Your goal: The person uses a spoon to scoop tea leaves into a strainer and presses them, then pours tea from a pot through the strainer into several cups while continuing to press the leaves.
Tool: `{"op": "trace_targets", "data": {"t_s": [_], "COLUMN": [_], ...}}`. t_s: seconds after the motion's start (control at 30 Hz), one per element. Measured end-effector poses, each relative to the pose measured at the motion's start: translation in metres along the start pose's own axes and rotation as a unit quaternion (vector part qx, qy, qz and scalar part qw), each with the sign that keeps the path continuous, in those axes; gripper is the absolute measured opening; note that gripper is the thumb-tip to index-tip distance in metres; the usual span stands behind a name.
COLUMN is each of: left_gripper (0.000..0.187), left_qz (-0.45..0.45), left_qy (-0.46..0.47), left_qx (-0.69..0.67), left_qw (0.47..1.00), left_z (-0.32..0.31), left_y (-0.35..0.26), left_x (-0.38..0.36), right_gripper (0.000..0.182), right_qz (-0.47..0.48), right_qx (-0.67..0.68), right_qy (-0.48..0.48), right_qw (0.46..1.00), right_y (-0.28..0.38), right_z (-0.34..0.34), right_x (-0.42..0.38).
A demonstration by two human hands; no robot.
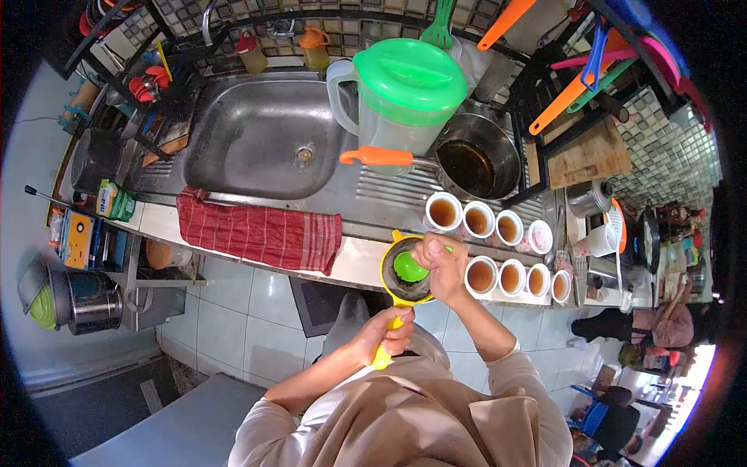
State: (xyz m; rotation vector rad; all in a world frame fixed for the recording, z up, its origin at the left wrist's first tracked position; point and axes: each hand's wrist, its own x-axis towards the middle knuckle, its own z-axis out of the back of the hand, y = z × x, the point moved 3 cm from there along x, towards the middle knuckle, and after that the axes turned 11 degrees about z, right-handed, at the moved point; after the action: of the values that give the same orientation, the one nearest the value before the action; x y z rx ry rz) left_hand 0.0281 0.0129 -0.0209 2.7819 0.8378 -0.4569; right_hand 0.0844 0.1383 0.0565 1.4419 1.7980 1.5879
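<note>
My left hand (383, 339) is wrapped around the handle of a yellow strainer (399, 301), held level at the counter's front edge. Inside its mesh lies dark, wet-looking matter. My right hand (440, 266) is closed in a fist over the strainer's right side, gripping a green ladle (409, 267) whose round bowl rests in or just above the mesh. Just right of that hand stand several white cups (482, 275) in two rows, most with brown liquid. A back-row cup (540, 237) at the right end looks pale inside, without brown liquid.
Behind the cups sits a pot (498, 156) with dark liquid and an orange handle, beside a green-lidded pitcher (408, 86). A steel sink (264, 140) and a red cloth (257, 233) are to the left. Utensils hang at upper right. Another person (671, 323) is far right.
</note>
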Motion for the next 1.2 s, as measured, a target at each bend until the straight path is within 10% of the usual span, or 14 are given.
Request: {"op": "trace_targets", "data": {"t_s": [0.83, 1.0, 1.2], "left_gripper": [0.023, 0.022, 0.025], "left_qz": [-0.022, -0.024, -0.021], "left_qy": [-0.028, -0.023, -0.028], "left_qx": [0.042, 0.033, 0.002], "left_qw": [0.998, 0.999, 0.999], "left_z": [-0.005, -0.004, -0.004], "left_y": [-0.002, 0.000, 0.002], "left_x": [-0.002, -0.001, -0.001], "right_gripper": [0.041, 0.045, 0.023], "right_qz": [0.021, 0.372, 0.440], "right_qx": [0.108, -0.005, -0.158], "right_qy": [0.015, 0.136, 0.286], "right_qw": [0.994, 0.918, 0.836], "right_y": [0.014, 0.036, 0.021], "right_z": [0.012, -0.003, -0.008], "right_x": [-0.012, -0.032, -0.050]}}
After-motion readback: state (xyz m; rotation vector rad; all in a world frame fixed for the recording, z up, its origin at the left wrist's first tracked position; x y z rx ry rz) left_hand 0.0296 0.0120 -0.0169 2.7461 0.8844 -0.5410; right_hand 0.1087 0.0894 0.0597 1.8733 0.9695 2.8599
